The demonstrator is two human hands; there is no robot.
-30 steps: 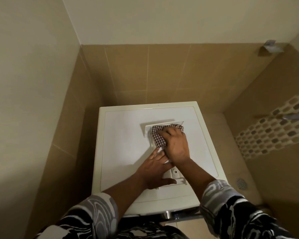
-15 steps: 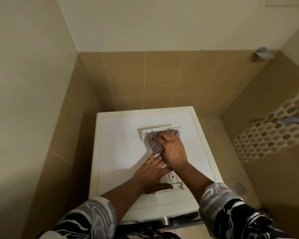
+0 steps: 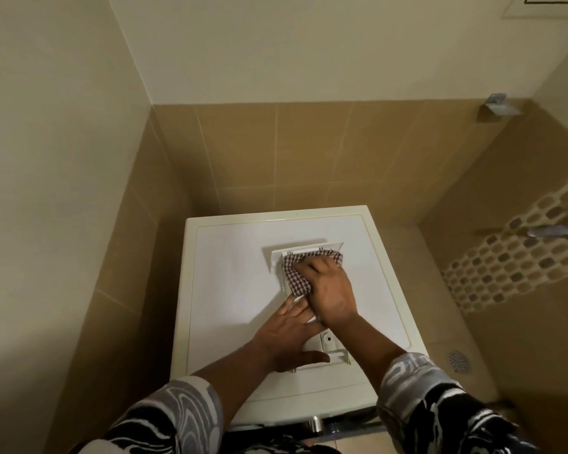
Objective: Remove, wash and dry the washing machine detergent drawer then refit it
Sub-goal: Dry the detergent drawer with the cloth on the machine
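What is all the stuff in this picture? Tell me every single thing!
washing machine: one, white, in the tiled corner
drawer: one, white, lying on top of the washing machine
cloth: one, dark-and-white checked, on the drawer's far end
drain: one, silver, in the floor right of the washing machine
bracket: one, silver, high on the right wall
handle: one, silver, on the patterned right wall
sleeves: two, black-and-white swirls, at the bottom
left hand: one, flat on the drawer's near end
right hand: one, holding the cloth on the drawer
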